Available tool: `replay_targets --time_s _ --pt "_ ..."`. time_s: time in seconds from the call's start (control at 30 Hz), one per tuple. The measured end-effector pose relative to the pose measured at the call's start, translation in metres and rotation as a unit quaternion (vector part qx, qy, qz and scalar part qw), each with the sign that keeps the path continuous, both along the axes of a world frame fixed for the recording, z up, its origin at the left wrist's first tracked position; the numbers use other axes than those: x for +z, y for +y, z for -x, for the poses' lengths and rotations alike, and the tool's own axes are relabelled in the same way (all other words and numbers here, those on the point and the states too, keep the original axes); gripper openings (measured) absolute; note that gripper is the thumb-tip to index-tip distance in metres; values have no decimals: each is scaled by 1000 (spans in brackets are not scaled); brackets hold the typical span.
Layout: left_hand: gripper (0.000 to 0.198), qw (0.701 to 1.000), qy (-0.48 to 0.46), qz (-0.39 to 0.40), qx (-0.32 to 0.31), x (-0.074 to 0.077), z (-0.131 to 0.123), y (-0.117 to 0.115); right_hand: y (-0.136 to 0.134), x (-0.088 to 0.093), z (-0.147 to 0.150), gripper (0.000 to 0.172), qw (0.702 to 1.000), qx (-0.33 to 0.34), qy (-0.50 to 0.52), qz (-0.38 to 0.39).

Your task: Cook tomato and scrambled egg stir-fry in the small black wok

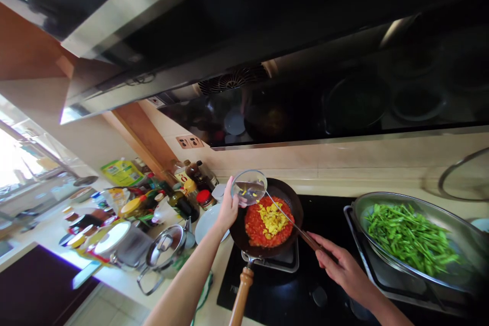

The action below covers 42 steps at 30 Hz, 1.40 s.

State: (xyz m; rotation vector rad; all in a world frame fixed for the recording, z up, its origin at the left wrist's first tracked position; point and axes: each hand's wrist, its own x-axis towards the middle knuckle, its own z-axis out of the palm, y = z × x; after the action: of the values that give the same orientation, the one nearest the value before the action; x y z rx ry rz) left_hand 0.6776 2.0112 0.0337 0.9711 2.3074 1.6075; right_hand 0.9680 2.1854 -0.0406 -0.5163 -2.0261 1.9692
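Clear glass bowl (pixel 250 187) held tilted over the round, dark frying pan (pixel 295 194), gripped at its side by the partly curled left hand (pixel 228 210). Wooden handle of a thin metal-shafted utensil (pixel 312 242) enclosed by the right hand (pixel 341 266), fingers wrapped. Lumpy yellow scrambled egg (pixel 273 218) heaped on pulpy red tomato (pixel 252 229) in the pan.

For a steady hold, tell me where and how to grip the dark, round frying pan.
Best gripped by the light-brown wooden handle, coming from the near side: it juts from the dark, round frying pan toward the person, clear of the red and yellow food. The left hand holds a clear glass bowl, so would likely need freeing first.
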Motion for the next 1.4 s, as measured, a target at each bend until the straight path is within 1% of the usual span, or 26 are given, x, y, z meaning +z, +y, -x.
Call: replay_targets --time_s 0.1,0.2,0.3,0.4,0.47,0.53,0.6,0.7,0.77,0.83,0.9,0.97,1.03,1.1,1.17,1.23,1.3,1.33,1.4 --pt "65 1000 10 -4 7 0 3 -2 11 9 -9 69 998 23 -23 50" --pt "65 1000 21 -7 12 0 3 -1 12 15 -9 70 998 5 -21 65" --pt "65 999 37 -18 16 -1 1 3 3 13 2 74 998 -14 1 62" --pt "66 997 59 -45 29 -3 0 7 -4 5 11 75 999 -11 16 50" --pt "67 995 66 -63 41 -6 2 7 -3 2 7 75 998 5 8 57" --pt "68 993 65 -78 52 -8 7 6 3 1 -3 74 997 12 -19 72" --pt "68 992 60 -91 62 -11 11 4 9 0 -15 72 996 -15 -41 80" --pt "70 990 55 -107 79 -14 13 4 9 -1 -26 67 995 -71 -30 69" --pt "71 988 53 -115 92 -15 11 5 4 -1 -26 62 997 -74 -5 27" --pt "71 986 52 -118 103 -14 9 7 -3 0 -21 53 995 -67 30 -62" --pt "71 986 48 -116 111 -13 7 8 -10 0 -14 45 981 -73 74 -166" --pt "71 986 44 -111 115 -13 4 8 -16 -3 -8 42 960 -90 111 -242" --pt "71 987 40 -109 115 -13 1 9 -22 -7 0 43 943 -107 136 -286" --pt "71 987 38 -110 113 -15 -3 10 -31 -12 7 44 936 -119 149 -296" --pt "71 986 39 -115 112 -16 -7 11 -41 -14 14 43 944 -128 151 -264" --pt "70 986 41 -121 108 -17 -11 12 -51 -12 19 44 966 -129 130 -181" --pt "69 986 45 -126 100 -18 -13 12 -57 -5 20 52 990 -109 77 -50" --pt "68 986 47 -128 94 -18 -13 12 -58 -1 20 57 995 -88 44 24" --pt "66 987 50 -130 82 -19 -12 10 -55 8 18 64 987 -45 -6 155"
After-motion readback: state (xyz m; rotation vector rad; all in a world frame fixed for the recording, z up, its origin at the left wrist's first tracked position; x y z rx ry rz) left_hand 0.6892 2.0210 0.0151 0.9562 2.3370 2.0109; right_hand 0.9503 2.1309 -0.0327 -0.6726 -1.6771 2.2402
